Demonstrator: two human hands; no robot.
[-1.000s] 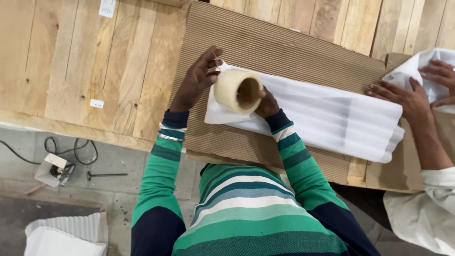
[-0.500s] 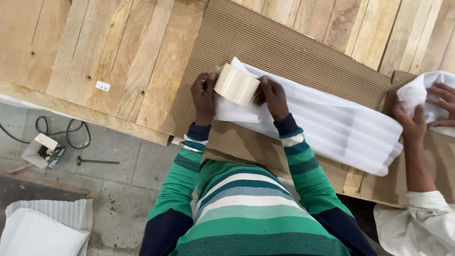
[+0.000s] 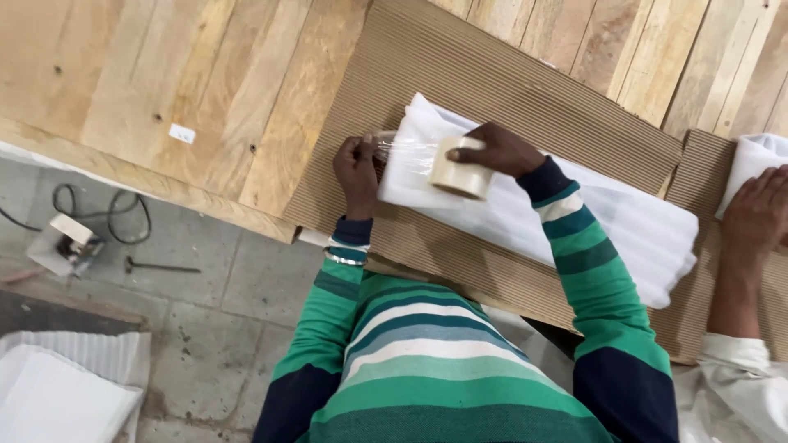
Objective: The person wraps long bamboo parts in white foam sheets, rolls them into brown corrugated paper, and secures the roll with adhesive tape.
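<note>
Far left of the left hand, below the bench edge: grey stone floor (image 3: 213, 303) with a black cable (image 3: 107, 217), a small pale block-shaped tool (image 3: 61, 246) and a stack of white foam sheets (image 3: 57, 394) at the corner. Bench is a pale wooden plank table (image 3: 164, 90). On it, under both hands, a corrugated cardboard sheet (image 3: 460, 66).

Left hand (image 3: 357, 164) is closed, pinching the end of the clear tape (image 3: 406, 148) at the left end of the white foam-wrapped bundle (image 3: 591, 221). Just right of it, right hand (image 3: 501, 152) grips the tape roll (image 3: 460, 168) from above, roll on the bundle.

Far right: another person's hand (image 3: 759, 217) rests flat on cardboard beside a second white bundle (image 3: 755, 160), mostly out of frame, probably the same kind.
</note>
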